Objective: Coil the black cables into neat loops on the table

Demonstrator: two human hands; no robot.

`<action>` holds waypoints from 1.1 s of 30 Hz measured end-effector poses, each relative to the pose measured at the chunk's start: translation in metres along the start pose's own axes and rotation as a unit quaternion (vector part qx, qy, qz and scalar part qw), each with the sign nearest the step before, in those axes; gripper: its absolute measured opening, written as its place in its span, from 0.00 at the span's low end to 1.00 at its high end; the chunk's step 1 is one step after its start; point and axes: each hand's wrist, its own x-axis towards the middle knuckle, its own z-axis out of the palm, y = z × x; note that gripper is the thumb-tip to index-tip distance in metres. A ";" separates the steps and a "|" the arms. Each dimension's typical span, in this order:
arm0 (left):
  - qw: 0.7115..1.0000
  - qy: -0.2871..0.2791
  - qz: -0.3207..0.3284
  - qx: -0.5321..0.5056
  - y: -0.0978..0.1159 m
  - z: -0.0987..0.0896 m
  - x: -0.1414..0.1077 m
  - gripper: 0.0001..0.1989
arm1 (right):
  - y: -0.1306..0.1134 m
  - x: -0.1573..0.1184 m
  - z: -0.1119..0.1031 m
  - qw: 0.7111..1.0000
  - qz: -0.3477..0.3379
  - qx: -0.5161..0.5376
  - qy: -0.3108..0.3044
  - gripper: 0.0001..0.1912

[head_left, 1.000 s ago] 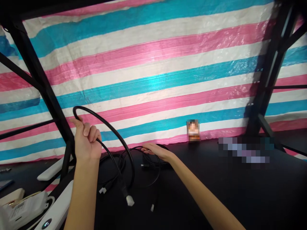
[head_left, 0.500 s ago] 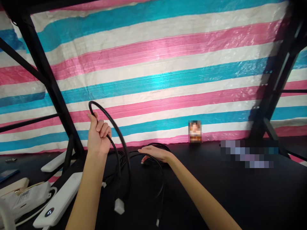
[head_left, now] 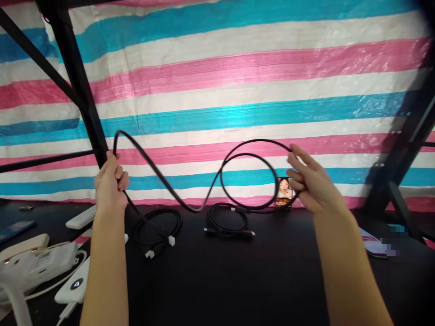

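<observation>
A black cable stretches between my two hands above the black table, dipping in the middle and looping on the right side. My left hand is closed around it at the left, where it bends over the fingers. On the right, my right hand pinches the loop between thumb and fingers. A white-tipped plug hangs below the left hand. Another light-tipped plug shows left of the right hand. Coiled black cables lie on the table: one coil at the left, another coil in the middle.
White power strips and a white adapter with cords crowd the left. A phone with a lit screen leans against the striped sheet behind. A flat device lies at the right. Black frame posts flank the table.
My right hand has lifted off the coiled cables and moved right and up, drawing the cable out between both hands. My left hand still grips it; the view has shifted somewhat.
</observation>
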 end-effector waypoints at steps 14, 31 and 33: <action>0.931 -0.287 -0.007 0.224 -0.005 0.062 -0.048 0.27 | 0.028 -0.014 0.043 0.969 -0.181 -0.167 0.034 0.18; 0.807 -0.505 -0.092 0.291 -0.009 0.091 -0.080 0.18 | 0.029 -0.011 0.048 0.938 -0.333 -0.015 0.099 0.16; 0.810 -0.508 -0.091 0.279 -0.011 0.094 -0.082 0.16 | 0.030 -0.011 0.048 0.941 -0.327 -0.016 0.085 0.19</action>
